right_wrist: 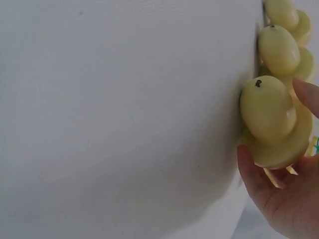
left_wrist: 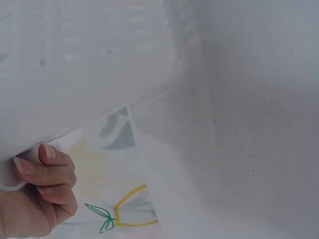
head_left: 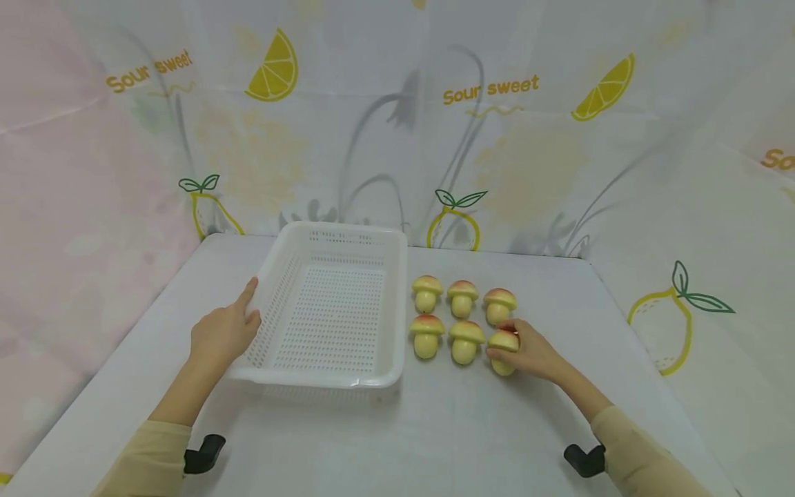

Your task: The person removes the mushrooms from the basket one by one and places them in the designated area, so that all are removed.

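My left hand [head_left: 223, 335] is at the left rim of a white plastic basket [head_left: 400, 310] with a slotted floor. In the left wrist view, curled fingers [left_wrist: 56, 172] hold the edge of the basket [left_wrist: 84, 94] from below. On the right, my right hand [head_left: 534, 351] pinches a toy mushroom [head_left: 503, 339], yellow with a reddish cap top, between thumb and fingers. Seen from the right wrist, the stem end of this mushroom [right_wrist: 266, 109] faces the camera, with a fingertip at either side of the cap. It lies at the front right of a group of several similar mushrooms.
Two more mushrooms, a middle one [head_left: 464, 342] and a left one [head_left: 426, 337], share the front row. Behind them is a back row, whose right mushroom [head_left: 499, 306] is closest to my right hand. A white cloth covers the table [head_left: 447, 435]; a lemon-print curtain [head_left: 385, 124] hangs behind.
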`<state>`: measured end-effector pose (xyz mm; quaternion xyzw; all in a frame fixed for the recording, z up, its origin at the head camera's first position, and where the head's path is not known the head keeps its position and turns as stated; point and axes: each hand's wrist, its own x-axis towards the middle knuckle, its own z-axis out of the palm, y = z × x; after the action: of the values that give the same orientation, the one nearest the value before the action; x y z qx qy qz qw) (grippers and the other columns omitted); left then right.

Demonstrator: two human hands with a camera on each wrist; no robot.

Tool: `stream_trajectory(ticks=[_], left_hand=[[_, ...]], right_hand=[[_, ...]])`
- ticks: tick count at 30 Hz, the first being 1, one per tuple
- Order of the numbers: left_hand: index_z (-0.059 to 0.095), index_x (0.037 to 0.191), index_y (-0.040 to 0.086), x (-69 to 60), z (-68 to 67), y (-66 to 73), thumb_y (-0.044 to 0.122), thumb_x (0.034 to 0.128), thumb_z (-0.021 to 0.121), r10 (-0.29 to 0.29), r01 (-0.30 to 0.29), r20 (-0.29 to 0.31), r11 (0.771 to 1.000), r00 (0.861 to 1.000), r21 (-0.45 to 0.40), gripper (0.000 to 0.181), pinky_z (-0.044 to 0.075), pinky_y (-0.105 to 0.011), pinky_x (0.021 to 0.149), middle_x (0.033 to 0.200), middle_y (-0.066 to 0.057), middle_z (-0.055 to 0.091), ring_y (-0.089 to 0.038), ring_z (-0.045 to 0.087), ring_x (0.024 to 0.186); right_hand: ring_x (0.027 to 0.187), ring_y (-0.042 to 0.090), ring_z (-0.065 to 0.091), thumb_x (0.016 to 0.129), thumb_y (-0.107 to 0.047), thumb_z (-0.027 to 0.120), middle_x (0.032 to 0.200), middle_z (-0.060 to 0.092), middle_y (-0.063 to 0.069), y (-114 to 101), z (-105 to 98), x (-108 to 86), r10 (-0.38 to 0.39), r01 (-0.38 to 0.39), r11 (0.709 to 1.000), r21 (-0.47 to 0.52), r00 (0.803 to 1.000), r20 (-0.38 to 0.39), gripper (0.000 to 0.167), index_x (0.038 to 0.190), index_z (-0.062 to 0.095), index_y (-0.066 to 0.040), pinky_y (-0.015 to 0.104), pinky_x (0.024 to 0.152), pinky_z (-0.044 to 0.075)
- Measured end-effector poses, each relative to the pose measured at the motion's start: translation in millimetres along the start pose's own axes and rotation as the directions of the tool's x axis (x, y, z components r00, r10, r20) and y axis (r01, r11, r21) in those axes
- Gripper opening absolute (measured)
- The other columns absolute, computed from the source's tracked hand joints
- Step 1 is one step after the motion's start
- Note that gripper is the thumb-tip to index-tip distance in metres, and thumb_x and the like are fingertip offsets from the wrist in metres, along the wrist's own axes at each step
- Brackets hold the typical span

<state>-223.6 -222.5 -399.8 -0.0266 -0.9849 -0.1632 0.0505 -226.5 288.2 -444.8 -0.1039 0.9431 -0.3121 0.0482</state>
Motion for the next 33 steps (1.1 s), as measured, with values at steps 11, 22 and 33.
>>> stream_trajectory(ticks=[11,22,33], left_hand=[[0.024,0.151,0.004,4.7,-1.7,-0.6,0.023,0.0977,0.040,-0.014,0.014,0.024,1.000,1.000,0.002,0.059,0.030,-0.028,0.041,0.049,-0.004,0.037,-0.015,0.030,0.045],[0.017,0.152,0.003,17.2,-1.7,-3.8,0.023,0.0975,0.043,0.000,-0.003,0.110,1.000,0.994,0.030,0.064,0.034,-0.033,0.044,0.054,-0.009,0.045,-0.020,0.038,0.048],[0.004,0.147,-0.013,19.1,-20.1,2.6,0.032,0.0978,0.049,-0.072,0.036,0.321,0.993,0.944,0.115,0.080,0.043,-0.041,0.054,0.079,-0.027,0.060,-0.031,0.054,0.064]], right_hand=[[0.109,0.039,0.054,0.085,-0.038,0.071,0.121,0.054,0.024,-5.2,-12.4,0.0,-0.038,0.038,0.999,-0.013,0.999,-0.010,0.067,0.127,0.048,0.009,0.050,0.089,0.046],[0.111,0.043,0.052,0.085,-0.034,0.073,0.120,0.054,0.025,-12.6,-24.9,8.3,-0.107,0.105,0.994,-0.038,0.993,-0.056,0.063,0.124,0.049,0.010,0.053,0.089,0.045],[0.114,0.039,0.051,0.086,-0.027,0.072,0.121,0.055,0.021,-56.2,-40.5,32.2,-0.226,0.226,0.974,-0.008,0.973,-0.050,0.056,0.126,0.050,0.004,0.054,0.092,0.043]])
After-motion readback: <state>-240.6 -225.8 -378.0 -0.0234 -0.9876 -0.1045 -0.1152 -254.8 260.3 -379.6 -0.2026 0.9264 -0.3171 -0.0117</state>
